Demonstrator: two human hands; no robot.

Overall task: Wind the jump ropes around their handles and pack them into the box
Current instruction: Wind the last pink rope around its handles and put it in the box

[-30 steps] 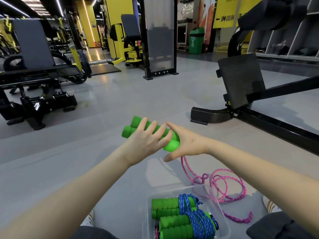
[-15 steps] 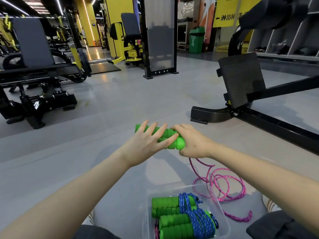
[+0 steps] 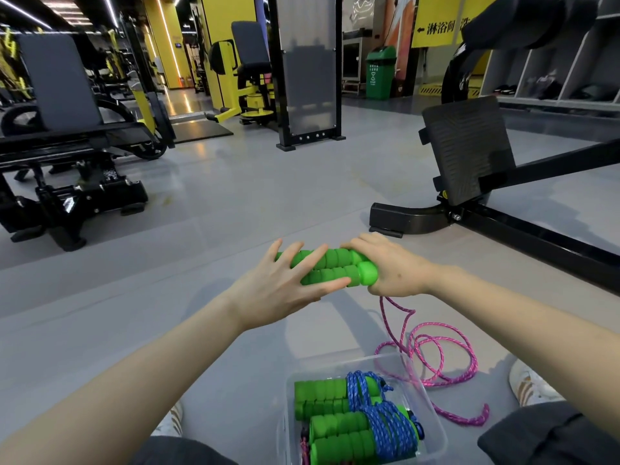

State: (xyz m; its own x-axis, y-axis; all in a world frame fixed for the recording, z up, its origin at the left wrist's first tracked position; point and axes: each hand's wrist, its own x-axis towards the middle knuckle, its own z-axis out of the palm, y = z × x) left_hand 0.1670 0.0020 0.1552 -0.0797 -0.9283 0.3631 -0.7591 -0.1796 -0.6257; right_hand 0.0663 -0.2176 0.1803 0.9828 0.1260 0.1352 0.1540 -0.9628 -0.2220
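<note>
The right hand (image 3: 392, 266) grips two green handles (image 3: 335, 268) side by side in the air; the left hand (image 3: 278, 290) presses them, fingers straight. The pink rope (image 3: 432, 357) lies unwound, I think. Winding comes next, then the box (image 3: 432, 407)

place: gym | evidence: weight bench (image 3: 67, 129); yellow exercise machine (image 3: 241, 78); lockers (image 3: 553, 72)

Bare forearms (image 3: 151, 364) reach out from the person. Dark grey trousers (image 3: 550, 434) cover both knees, and white trainers (image 3: 530, 387) with tan stripes peek out, one beside each leg.
</note>
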